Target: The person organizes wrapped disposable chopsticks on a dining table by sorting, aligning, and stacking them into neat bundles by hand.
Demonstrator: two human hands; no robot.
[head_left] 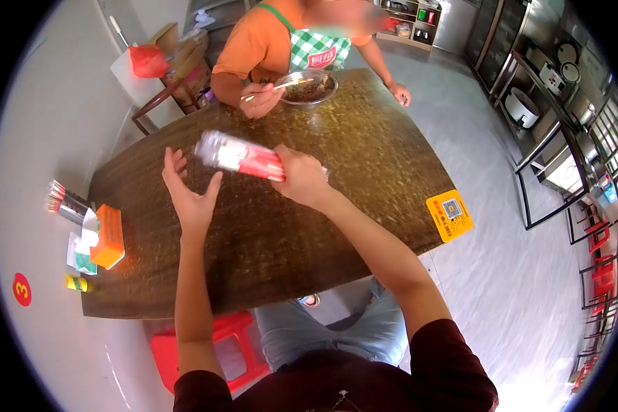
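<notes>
A long plastic-wrapped pack (244,158), red and white with a clear end on the left, is held tilted above the brown table (288,240). My right hand (301,177) is closed around its red end. Motion blurs the pack, so I cannot make out its contents. Just left of the clear end, my left hand (191,196) is open, thumb and fingers apart, holding nothing.
Across the table a person in a checked apron (316,49) holds chopsticks (275,89) at a metal bowl (310,88). An orange tissue box (108,237) and a chopstick holder (70,204) stand by the left wall. A yellow QR card (450,215) lies at the right edge.
</notes>
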